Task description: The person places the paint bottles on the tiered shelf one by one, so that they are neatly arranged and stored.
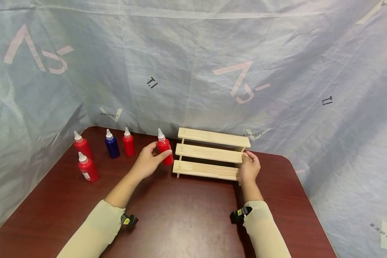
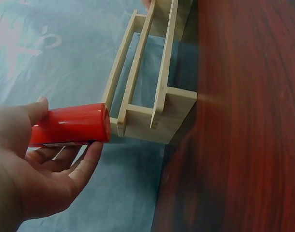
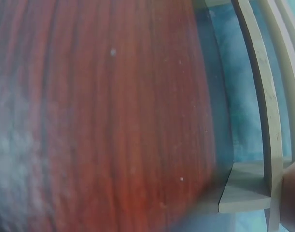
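Note:
My left hand (image 1: 147, 161) grips a red squeeze bottle (image 1: 165, 146) with a white pointed cap, thumb on one side and fingers on the other. The bottle is upright, close to the left end of a three-tier wooden rack (image 1: 209, 153). In the left wrist view the red bottle's (image 2: 72, 125) base overlaps the rack's end panel (image 2: 147, 121). My right hand (image 1: 249, 168) holds the rack's right end, thumb over the middle slat's end. Only part of the right hand (image 3: 292, 193) shows in the right wrist view, beside the slats (image 3: 263, 87).
At the table's left stand two red bottles (image 1: 82, 146) (image 1: 88, 170), a blue bottle (image 1: 112, 146) and another red bottle (image 1: 128, 144). A grey printed cloth (image 1: 193, 64) hangs behind the dark red table (image 1: 187, 215).

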{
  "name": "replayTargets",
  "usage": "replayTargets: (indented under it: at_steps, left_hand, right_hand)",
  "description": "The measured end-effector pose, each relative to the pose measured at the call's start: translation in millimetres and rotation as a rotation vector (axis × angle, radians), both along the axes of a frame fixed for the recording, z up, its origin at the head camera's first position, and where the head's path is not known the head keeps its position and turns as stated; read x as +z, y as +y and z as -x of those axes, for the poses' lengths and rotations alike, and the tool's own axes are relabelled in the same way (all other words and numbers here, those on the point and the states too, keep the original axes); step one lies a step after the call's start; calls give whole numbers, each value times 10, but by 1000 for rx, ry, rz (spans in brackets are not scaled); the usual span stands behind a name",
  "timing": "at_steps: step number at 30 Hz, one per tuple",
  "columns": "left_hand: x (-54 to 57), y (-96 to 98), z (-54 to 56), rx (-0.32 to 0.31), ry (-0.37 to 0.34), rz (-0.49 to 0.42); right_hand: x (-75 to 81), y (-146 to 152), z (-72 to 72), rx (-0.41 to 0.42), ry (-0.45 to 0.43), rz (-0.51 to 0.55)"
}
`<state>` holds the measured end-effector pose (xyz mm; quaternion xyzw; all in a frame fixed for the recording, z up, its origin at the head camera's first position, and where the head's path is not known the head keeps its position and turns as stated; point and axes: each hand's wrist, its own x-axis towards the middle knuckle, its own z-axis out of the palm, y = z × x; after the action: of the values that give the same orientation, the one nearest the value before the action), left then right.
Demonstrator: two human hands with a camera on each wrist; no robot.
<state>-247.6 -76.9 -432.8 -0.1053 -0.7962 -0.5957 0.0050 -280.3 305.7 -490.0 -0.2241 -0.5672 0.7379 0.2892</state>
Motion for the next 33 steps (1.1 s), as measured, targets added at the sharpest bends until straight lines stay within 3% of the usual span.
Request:
replayTargets:
  at_steps: [6, 11, 17, 25, 33]
  left_hand:
    - [8, 94, 35, -6, 22, -40]
    - [29, 168, 65, -24, 33, -70]
    - [45, 282, 91, -26, 44, -98]
    - [92, 461, 147, -61, 41, -133]
    - [46, 599, 240, -79, 35, -170]
  right_hand:
    - [38, 26, -10, 28, -81, -21]
    - [35, 33, -14, 32, -131, -125]
    - [4, 4, -26, 5, -120, -206]
    - [-20, -31, -42, -9, -105, -233]
    - [-14, -22, -12, -15, -96, -243]
